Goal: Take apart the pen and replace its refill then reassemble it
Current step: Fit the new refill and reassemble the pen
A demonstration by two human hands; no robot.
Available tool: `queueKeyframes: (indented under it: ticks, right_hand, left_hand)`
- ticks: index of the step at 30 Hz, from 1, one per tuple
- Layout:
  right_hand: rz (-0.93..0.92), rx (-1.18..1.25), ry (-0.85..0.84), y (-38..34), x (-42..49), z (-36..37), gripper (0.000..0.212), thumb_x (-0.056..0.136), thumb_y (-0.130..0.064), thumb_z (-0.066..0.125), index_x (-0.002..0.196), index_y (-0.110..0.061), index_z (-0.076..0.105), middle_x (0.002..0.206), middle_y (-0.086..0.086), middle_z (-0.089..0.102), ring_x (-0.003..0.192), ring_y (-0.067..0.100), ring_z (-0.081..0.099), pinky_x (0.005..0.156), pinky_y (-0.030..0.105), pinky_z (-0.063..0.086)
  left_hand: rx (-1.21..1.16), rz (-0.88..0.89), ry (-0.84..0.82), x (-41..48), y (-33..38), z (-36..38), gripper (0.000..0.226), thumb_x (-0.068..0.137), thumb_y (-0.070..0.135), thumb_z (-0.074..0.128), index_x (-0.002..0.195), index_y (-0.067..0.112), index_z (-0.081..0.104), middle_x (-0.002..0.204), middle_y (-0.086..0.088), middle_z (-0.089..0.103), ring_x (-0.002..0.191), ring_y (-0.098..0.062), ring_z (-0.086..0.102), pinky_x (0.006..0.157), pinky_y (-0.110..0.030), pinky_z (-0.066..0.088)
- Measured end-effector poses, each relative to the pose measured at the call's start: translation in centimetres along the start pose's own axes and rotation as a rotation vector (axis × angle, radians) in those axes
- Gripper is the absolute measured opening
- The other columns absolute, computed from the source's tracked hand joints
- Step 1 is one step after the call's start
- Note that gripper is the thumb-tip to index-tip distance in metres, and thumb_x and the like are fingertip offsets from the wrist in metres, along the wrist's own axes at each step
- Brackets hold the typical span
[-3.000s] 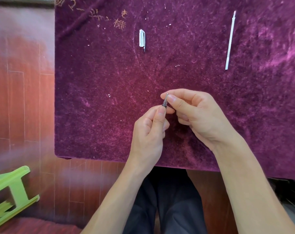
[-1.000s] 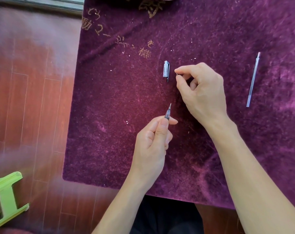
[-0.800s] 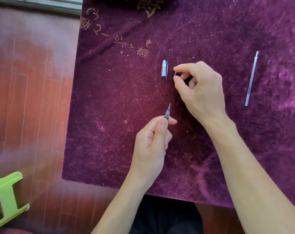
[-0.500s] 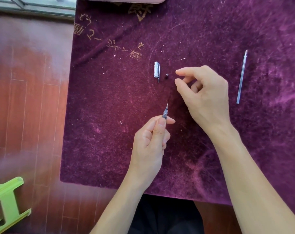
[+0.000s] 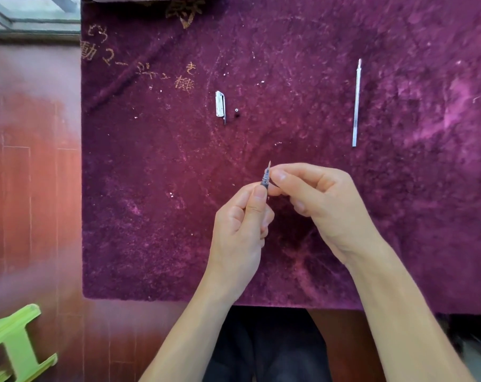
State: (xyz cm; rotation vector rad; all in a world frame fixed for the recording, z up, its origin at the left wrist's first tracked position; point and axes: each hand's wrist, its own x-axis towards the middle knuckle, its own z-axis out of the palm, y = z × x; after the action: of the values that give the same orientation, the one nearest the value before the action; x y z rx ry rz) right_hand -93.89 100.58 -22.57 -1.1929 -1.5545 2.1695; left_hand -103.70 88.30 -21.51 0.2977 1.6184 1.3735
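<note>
My left hand (image 5: pixel 242 224) grips the pen body (image 5: pixel 265 177) upright, and only its grey grip end and pointed tip show above the fingers. My right hand (image 5: pixel 319 205) pinches the pen just below the tip with thumb and forefinger. On the purple cloth (image 5: pixel 151 216) farther away lie the pen cap (image 5: pixel 220 105) with its clip and, just right of it, a tiny dark part (image 5: pixel 236 111). A thin clear refill (image 5: pixel 356 102) lies by itself at the right, pointing away from me.
The cloth carries gold lettering (image 5: pixel 140 64) at its far left. Left of the cloth is red wooden floor (image 5: pixel 32 175), with a green plastic stool (image 5: pixel 13 346) at the lower left. My dark-trousered legs (image 5: pixel 266 346) show below the cloth's near edge.
My right hand set the tiny dark part down beside the cap, then came back to the pen tip and pinched it. My left hand kept holding the pen.
</note>
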Motion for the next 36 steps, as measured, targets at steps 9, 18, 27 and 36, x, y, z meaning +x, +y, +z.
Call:
queueKeyframes:
  ticks: [9,18,27,36]
  right_hand:
    - [0.066,0.017,0.053,0.7,-1.1,-1.4,0.014,0.095,-0.030,0.076,0.098,-0.021,0.086,0.081,-0.002,0.078,0.059,-0.004,0.059,0.056,0.009,0.043]
    - [0.031,0.044,0.073,0.2,-1.4,-1.9,0.012,0.100,-0.015,0.074,0.097,-0.008,0.083,0.072,-0.004,0.074,0.057,-0.004,0.060,0.058,0.007,0.046]
    - [0.036,0.000,0.130,-1.6,0.5,-2.9,0.011,0.098,-0.024,0.076,0.093,-0.017,0.084,0.058,-0.019,0.055,0.056,0.001,0.043,0.053,0.014,0.038]
    - [0.004,0.016,0.174,-3.8,3.6,-4.0,0.010,0.093,-0.029,0.080,0.089,-0.021,0.085,0.068,-0.011,0.059,0.057,0.006,0.040,0.052,0.017,0.035]
  left_hand:
    - [0.019,-0.015,-0.033,-0.7,-0.7,1.5,0.031,0.110,0.030,0.042,0.106,0.021,0.072,0.062,0.003,0.039,0.048,-0.002,0.030,0.041,-0.016,0.028]
    - [0.032,-0.016,-0.029,-1.0,-0.8,2.3,0.032,0.110,0.030,0.042,0.106,0.015,0.071,0.062,0.004,0.040,0.049,-0.004,0.031,0.041,-0.017,0.028]
    - [0.034,-0.020,-0.005,-0.7,-0.8,3.0,0.032,0.110,0.031,0.043,0.102,0.019,0.071,0.061,0.004,0.040,0.049,-0.005,0.032,0.042,-0.017,0.029]
    - [0.032,-0.016,-0.005,-0.1,-0.5,3.3,0.031,0.110,0.033,0.043,0.101,0.025,0.072,0.062,0.000,0.039,0.050,-0.007,0.030,0.041,-0.024,0.025]
